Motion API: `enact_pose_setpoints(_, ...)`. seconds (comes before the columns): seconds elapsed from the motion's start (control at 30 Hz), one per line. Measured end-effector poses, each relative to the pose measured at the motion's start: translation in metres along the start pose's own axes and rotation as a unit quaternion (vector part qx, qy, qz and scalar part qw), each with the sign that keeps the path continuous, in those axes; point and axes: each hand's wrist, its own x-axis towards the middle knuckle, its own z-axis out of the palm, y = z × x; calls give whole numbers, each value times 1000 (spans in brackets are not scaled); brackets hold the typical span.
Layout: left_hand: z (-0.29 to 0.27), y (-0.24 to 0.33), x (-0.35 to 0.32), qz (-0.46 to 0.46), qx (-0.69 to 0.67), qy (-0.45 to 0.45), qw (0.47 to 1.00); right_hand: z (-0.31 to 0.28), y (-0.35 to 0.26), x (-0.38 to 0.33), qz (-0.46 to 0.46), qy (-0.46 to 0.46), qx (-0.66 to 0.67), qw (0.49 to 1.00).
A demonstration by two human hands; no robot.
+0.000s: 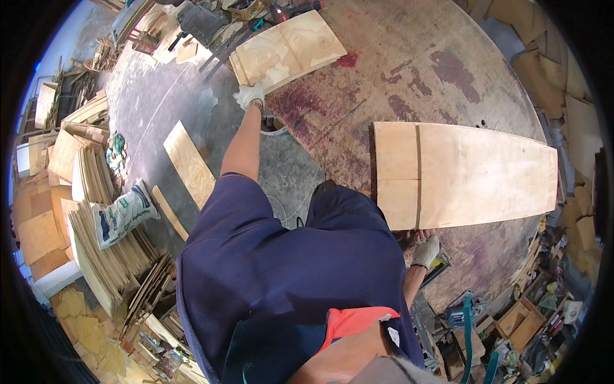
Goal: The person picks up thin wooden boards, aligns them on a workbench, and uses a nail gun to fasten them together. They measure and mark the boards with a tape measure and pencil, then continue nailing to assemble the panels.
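Observation:
My left hand (249,95), in a whitish glove, is at the near left corner of a stack of plywood panels (288,50), its fingers closed at the edge. To my right lies a larger, pale plywood panel (486,173) with a dark line across it near its left end. My right hand (425,249) wears a similar glove with bare fingertips. It is just off that panel's near edge, fingers stretched toward it. A yellow and black item (439,264) sits beside this hand; its kind is unclear.
Two plywood strips, a wide one (189,163) and a narrow one (169,212), lie at left. Farther left are stacked thin boards (96,256) with a white bag (125,214) on them. Power tools (288,11) lie beyond the far stack. Clutter and a wooden box (519,323) fill the lower right.

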Motion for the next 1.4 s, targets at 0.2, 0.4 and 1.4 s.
enact_pose_setpoints(0.2, 10, 12, -19, -53, -168, -145, 974, -3, 2, -3, -32, -32, -24, 999)
enact_pose_setpoints(0.4, 23, 58, -110, -413, -589, -360, 594, 5, -1, -15, -123, 31, -44, 991)
enact_pose_setpoints(1.4, 22, -26, -238, 241, -63, -372, 894, 153, 52, -53, 129, -144, 56, 980)
